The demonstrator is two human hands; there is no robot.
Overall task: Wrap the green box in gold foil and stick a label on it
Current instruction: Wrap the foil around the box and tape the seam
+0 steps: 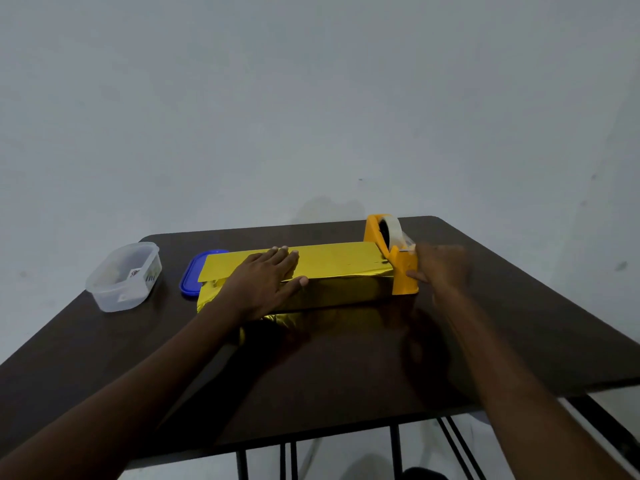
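A dark brown table [346,368] carries everything, and across it, under the left fingers, lies the long box [332,292], wholly covered in gold foil [332,263] so that no green shows; the foil's top face is bright yellow and smooth, its near side darker and creased, and a loose flap of foil lies flat on the table just below the left wrist. The left hand [266,282] rests flat on the box's top with fingers straight and spread, fingertips [282,249] at the far edge and the thumb lying along the near top edge, pressing the foil down. Just beyond the box's right end, and touching the right fingers, stands an orange tape dispenser [398,268] with a pale roll of tape [393,232] in it. The right hand [440,268] is blurred; its fingers seem to curl against the dispenser's front, thumb on the near side, but whether they grip it or a tape end I cannot tell. Left of the left fingers, a blue lid [192,275] lies partly under the foil's end, and further left sits a clear plastic tub [123,277] holding small printed stickers, their writing too small to read
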